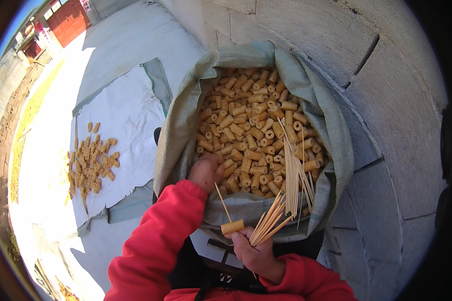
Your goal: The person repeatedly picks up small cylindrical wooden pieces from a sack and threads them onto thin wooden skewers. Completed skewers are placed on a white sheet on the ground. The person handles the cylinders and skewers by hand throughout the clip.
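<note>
A grey-green woven sack (331, 145) stands open in front of me, filled with several short tan tube-shaped pieces (251, 120). My left hand (206, 171) reaches into the sack among the pieces, its fingers hidden in them. My right hand (253, 251) is closed on a bundle of thin bamboo skewers (268, 220) that fan up and to the right. The same hand holds one skewer (223, 201) threaded through a tan tube piece (232, 227). More skewers (294, 170) lean on the pieces at the sack's right side. Both sleeves are red.
A white sheet (130, 115) lies on the ground to the left with several tan pieces (91, 161) spread on it. A pale block wall (381, 100) rises behind and to the right of the sack. A red gate (68, 20) stands far off.
</note>
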A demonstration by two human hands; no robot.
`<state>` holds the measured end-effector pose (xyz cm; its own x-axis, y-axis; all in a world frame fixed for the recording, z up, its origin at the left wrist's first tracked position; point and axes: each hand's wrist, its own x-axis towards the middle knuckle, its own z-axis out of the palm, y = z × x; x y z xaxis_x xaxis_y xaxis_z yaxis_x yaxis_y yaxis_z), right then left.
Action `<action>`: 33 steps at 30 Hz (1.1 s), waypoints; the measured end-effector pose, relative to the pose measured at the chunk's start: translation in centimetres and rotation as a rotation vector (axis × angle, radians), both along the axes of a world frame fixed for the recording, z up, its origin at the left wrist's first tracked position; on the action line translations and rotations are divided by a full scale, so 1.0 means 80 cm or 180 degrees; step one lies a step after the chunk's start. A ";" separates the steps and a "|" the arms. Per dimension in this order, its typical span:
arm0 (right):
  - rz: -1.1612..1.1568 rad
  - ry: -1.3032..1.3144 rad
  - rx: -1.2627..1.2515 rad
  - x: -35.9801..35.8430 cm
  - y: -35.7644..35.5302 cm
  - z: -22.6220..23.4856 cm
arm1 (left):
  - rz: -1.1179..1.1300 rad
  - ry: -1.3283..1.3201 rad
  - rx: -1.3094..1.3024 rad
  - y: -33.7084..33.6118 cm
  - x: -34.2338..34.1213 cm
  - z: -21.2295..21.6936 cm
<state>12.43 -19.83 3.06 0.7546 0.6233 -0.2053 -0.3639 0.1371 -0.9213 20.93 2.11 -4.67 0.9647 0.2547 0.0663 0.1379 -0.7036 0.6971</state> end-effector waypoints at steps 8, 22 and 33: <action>-0.0089 0.0154 -0.0135 0.000 0.004 -0.002 | -0.0093 -0.0401 0.0061 -0.019 0.016 0.015; 0.0483 -0.0091 -0.0379 0.010 0.000 0.010 | -0.0213 -0.0045 -0.4989 0.026 -0.106 0.101; 0.0589 -0.0137 -0.0492 0.010 -0.001 0.009 | -0.0238 0.0843 -0.3585 0.044 -0.121 0.129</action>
<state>13.27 -19.91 3.79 0.6406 0.7153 -0.2791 -0.3296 -0.0721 -0.9414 11.23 5.61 5.64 0.9296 -0.0172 -0.3681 0.3575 0.2846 0.8895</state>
